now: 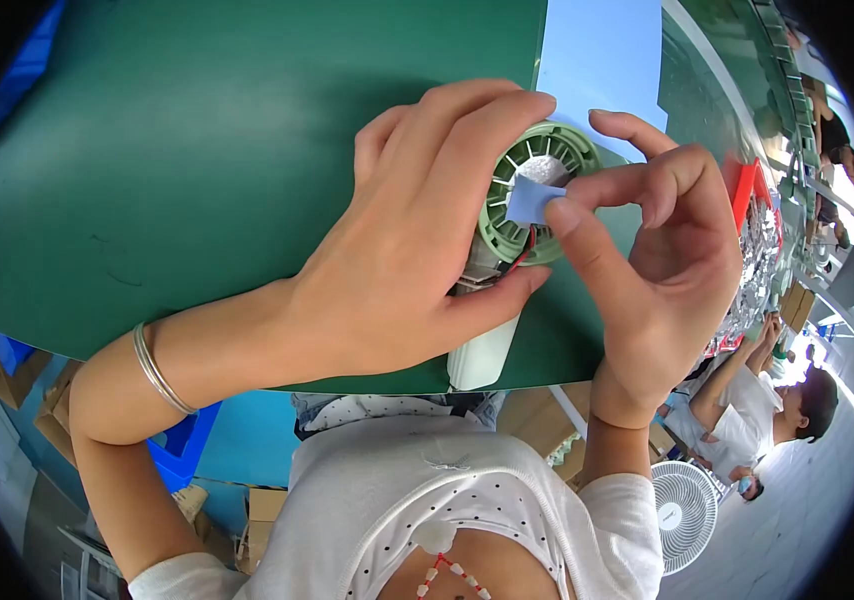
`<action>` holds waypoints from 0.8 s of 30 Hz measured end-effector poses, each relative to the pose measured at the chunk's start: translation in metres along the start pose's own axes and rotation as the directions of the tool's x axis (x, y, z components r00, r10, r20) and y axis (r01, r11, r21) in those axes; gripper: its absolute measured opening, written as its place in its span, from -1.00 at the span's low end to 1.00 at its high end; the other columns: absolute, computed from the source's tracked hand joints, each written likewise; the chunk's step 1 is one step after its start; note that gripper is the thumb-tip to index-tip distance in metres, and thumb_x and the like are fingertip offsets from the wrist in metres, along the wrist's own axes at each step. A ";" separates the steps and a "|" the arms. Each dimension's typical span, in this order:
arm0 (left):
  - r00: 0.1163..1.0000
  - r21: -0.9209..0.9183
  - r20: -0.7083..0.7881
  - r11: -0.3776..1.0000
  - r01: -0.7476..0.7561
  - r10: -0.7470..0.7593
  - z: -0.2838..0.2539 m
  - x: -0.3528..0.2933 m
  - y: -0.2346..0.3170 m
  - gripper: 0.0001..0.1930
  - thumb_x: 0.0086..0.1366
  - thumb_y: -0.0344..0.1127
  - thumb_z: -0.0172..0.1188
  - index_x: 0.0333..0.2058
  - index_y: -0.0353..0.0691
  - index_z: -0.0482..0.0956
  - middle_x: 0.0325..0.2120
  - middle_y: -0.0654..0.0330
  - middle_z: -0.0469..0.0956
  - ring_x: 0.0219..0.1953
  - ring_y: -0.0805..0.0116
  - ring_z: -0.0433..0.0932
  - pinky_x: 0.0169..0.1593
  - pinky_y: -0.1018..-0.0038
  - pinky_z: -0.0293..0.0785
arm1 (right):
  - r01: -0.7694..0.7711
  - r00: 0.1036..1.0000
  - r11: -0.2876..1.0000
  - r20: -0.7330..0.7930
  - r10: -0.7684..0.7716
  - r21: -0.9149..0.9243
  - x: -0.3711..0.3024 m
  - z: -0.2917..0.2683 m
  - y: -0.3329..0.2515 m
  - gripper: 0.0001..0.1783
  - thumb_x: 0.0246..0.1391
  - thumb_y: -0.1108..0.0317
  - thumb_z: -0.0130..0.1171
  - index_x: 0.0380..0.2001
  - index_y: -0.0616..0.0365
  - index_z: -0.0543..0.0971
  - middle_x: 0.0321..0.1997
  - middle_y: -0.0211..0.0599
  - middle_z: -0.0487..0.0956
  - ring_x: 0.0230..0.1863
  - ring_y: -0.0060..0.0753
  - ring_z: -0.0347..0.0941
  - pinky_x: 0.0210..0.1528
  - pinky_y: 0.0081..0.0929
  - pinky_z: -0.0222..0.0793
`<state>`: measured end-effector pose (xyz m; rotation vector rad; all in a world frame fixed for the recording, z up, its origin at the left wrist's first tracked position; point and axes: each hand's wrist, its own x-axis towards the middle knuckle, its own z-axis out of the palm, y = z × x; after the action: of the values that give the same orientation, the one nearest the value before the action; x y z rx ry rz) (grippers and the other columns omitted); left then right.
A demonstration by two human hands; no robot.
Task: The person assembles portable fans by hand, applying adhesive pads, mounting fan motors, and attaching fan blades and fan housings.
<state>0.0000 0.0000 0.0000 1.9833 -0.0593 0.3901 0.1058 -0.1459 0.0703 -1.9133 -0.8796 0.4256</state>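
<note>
My left hand (417, 210) wraps round a small handheld fan (492, 225) with a green slatted round head and a pale handle that points toward me. A red and a black wire (524, 250) show at the lower part of the head. Between thumb and forefinger, my right hand (647, 240) pinches a small blue square piece (531, 200), thin like film or sticker. That piece lies over the middle of the fan head, partly covering a silvery white disc (543, 170). Whether it touches the disc I cannot tell.
A green table (197, 130) spreads beneath my hands. On it, a light blue sheet (602, 60) lies at the far right. Beyond my right hand stands a red bin (747, 190) with shiny silvery items. Seated people (747, 400) and a white standing fan (685, 515) are farther right.
</note>
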 end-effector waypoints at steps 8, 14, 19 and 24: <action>1.000 -0.020 0.010 1.000 0.000 0.000 0.001 0.002 0.000 -0.10 -0.04 -0.39 0.40 0.30 -0.28 0.16 0.22 -0.09 0.20 0.25 -0.03 0.24 0.29 0.21 0.16 | 0.024 0.998 0.999 -0.052 -0.026 -0.044 -0.001 -0.003 0.003 -0.60 -0.20 0.72 0.33 -0.45 0.12 0.32 -0.36 -0.03 0.60 -0.04 -0.27 0.54 0.16 -0.35 0.27; 1.000 -0.001 0.014 1.000 0.000 0.000 0.001 0.001 0.001 -0.10 -0.04 -0.39 0.40 0.30 -0.30 0.16 0.22 -0.10 0.21 0.26 -0.05 0.24 0.30 0.20 0.18 | -0.012 0.998 0.998 -0.070 0.008 -0.064 -0.003 -0.002 0.001 -0.61 -0.20 0.72 0.33 -0.44 0.14 0.33 -0.31 -0.01 0.60 -0.09 -0.31 0.55 0.13 -0.38 0.30; 1.000 0.000 0.008 1.000 0.001 -0.001 0.001 -0.002 -0.002 -0.10 -0.05 -0.40 0.39 0.30 -0.31 0.16 0.23 -0.10 0.21 0.26 -0.06 0.24 0.30 0.19 0.18 | -0.010 0.999 0.987 -0.042 0.004 -0.161 -0.007 0.003 0.000 -0.61 -0.21 0.71 0.36 -0.40 0.19 0.36 -0.19 0.04 0.58 -0.15 -0.37 0.56 0.06 -0.43 0.35; 1.000 -0.001 0.005 1.000 0.002 -0.002 0.000 0.000 -0.004 -0.11 -0.04 -0.41 0.39 0.29 -0.32 0.16 0.22 -0.10 0.21 0.26 -0.06 0.23 0.30 0.20 0.18 | 0.128 0.989 0.954 -0.031 -0.142 -0.269 -0.011 0.002 0.003 -0.62 -0.18 0.68 0.38 -0.29 0.30 0.42 -0.07 0.08 0.55 -0.16 -0.35 0.56 0.05 -0.40 0.39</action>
<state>0.0011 0.0017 -0.0031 1.9834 -0.0607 0.3840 0.0986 -0.1534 0.0663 -2.0819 -1.0715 0.1827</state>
